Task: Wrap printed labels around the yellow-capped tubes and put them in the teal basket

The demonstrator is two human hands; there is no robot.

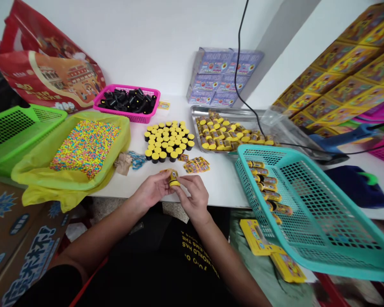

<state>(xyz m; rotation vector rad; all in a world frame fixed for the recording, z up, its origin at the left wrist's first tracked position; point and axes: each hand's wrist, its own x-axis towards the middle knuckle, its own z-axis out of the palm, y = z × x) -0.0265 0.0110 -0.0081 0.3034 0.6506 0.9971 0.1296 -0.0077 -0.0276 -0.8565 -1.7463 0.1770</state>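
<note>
Between my two hands, over the table's front edge, is a small canister (173,177) with a yellow cap and a printed yellow-brown label. My left hand (154,187) grips it from the left with thumb and fingers. From the right, my right hand (193,192) closes its thumb and fingertips on the capped end. Just beyond them lie flat printed labels (198,164). Behind stands a cluster of black canisters with yellow caps (166,140), upright and close together. Labelled canisters lie on their sides in a teal basket (302,204) to the right.
A metal tray (196,111) holds many labelled canisters. A pink basket (128,115) contains black canisters. Colourful candy beads (86,145) fill a yellow-lined bin at left, near crumpled paper (123,163). A black cable (238,55) hangs over the tray. Purple boxes (214,76) stand against the wall.
</note>
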